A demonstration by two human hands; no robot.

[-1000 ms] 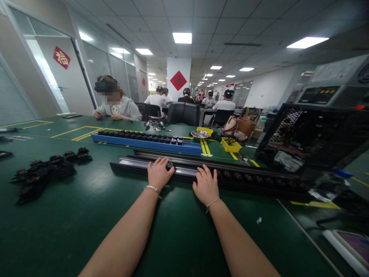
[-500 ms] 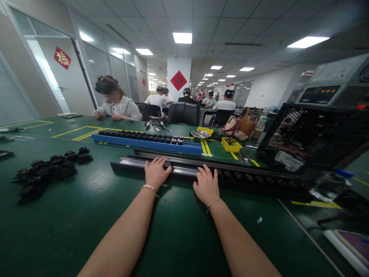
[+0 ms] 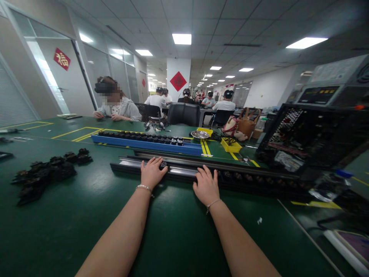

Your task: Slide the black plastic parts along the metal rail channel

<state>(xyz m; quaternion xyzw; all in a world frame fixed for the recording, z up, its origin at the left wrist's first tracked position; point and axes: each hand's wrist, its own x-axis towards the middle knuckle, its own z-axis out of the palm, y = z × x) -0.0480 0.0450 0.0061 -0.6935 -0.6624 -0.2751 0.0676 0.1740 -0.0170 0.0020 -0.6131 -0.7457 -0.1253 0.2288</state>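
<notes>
My left hand (image 3: 152,172) reaches over a long black channel rail (image 3: 181,171) with a shiny metal inner face. Beside its thumb and fingertips, a small black part (image 3: 163,164) sits in the channel, partly hidden by the hand, which is closed on it. Farther right, my right hand (image 3: 206,186) grips the same rail, fingers spread over the top and thumb at the near side. A row of black parts (image 3: 248,177) fills the channel right of that hand. Loose black parts (image 3: 47,171) lie in a heap on the green table at left.
Behind the rail stands a blue tray (image 3: 147,146) holding rows of black parts. A metal bowl (image 3: 200,134) and a yellow bin (image 3: 231,146) are beyond it. An open computer case (image 3: 284,140) rises at right. A co-worker (image 3: 115,104) sits across the table at left.
My left hand has slid a little to the left along the rail, and the small black part has shifted left with it. My right hand has stayed in place.
</notes>
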